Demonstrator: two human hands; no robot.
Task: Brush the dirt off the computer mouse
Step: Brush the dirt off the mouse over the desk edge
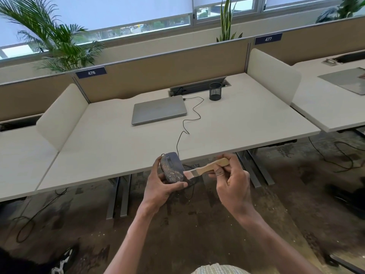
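- Left hand (pixel 161 186): grips the mouse (pixel 172 168) from below and the side, thumb on its left flank, fingers curled under the near end. You hold it in the air just off the near edge of the desk (pixel 118 139), over the floor.
- Right hand (pixel 232 182): pinches the wooden handle of the brush (pixel 207 167); the bristles touch the mouse's right side near its rear.
- Dirt: brown specks cover the rear half of the top shell; the front looks cleaner.
- Orientation: the long axis runs away from you and slightly left; the button end and cord (pixel 192 115) point toward the desk, the rear toward you. The top faces up, tilted a little to the right.
- Technique: sweep along that axis, from the wheel toward the rear and off the edge, so grit falls to the floor rather than into the button seams. Keep strokes light; steady the shell with your thumb.
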